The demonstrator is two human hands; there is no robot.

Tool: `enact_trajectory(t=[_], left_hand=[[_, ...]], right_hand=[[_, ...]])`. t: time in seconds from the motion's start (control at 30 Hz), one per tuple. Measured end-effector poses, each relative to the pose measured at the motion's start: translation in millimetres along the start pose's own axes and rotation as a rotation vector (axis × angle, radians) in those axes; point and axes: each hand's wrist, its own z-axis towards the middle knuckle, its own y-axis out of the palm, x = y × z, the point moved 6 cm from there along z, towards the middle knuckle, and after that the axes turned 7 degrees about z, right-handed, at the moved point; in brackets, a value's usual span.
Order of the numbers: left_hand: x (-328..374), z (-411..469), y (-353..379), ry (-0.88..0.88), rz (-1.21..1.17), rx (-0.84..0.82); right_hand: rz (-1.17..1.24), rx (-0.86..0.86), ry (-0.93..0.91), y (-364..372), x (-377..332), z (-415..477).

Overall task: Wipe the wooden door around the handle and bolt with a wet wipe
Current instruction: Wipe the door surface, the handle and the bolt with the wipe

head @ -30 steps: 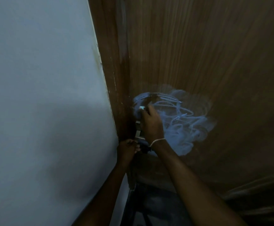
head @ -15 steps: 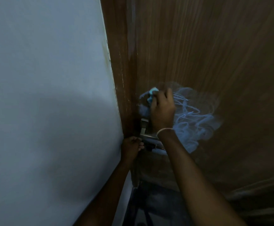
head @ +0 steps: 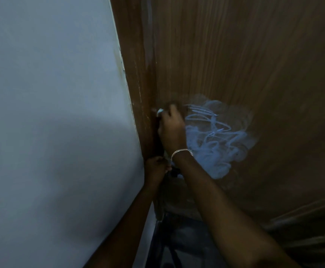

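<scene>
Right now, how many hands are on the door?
2. The right hand presses the wipe against the door near its left edge. The left hand is lower, at the door edge below the right wrist; what it grips is hidden.

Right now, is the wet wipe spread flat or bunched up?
Bunched up: only a small pale wad of the wet wipe shows past the right hand, whose fingers press it against the wooden door.
</scene>
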Motion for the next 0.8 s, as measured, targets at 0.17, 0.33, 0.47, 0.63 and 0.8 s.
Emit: enact_trajectory(t=[0.17,0.33,0.47,0.63,0.8], left_hand=[[1.3,-0.4,-1.7,0.018,0.000,-0.016],[0.5,-1.7,2.7,-0.015,-0.033,-0.031],[8.1,-2.8,6.3,0.031,0.035,-0.013],[9.7,-4.3,-0.4,0.025,-0.013,-0.038],[15.8,-5.7,3.5,0.040,-0.028,-0.047]], right_hand=[[0.001,-0.080,0.136,-17.9,39.4,-35.0],[0.005,0.144,0.039,-36.1,20.1,2.5],[-0.100,-0.197,0.047,7.8,16.3,-25.7],[0.052,0.224,0.130,-66.7,59.1,-31.7],[0.022,0.193,0.021,-54.2,38.8,-13.5]])
